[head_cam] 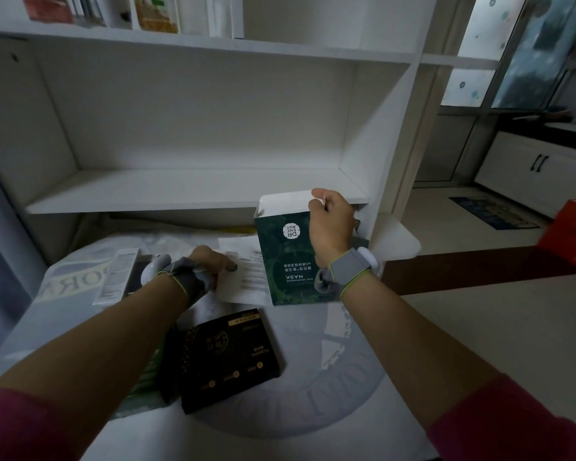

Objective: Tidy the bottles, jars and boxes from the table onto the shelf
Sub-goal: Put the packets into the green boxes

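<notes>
Tablecloth (313,410) under white shelf (180,191) — right fingers (326,202) around green box (286,261), left fingers (225,261) on packet (246,281), grip unclear

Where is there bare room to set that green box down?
The shelf board is bare from its left wall to the green box in the right hand. Right of the black box the table is free. Around the left hand it is crowded.

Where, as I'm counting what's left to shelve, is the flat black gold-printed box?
Head view: the flat black gold-printed box lies on the table, low centre between the forearms, nearer than the dark green mask box.
</notes>
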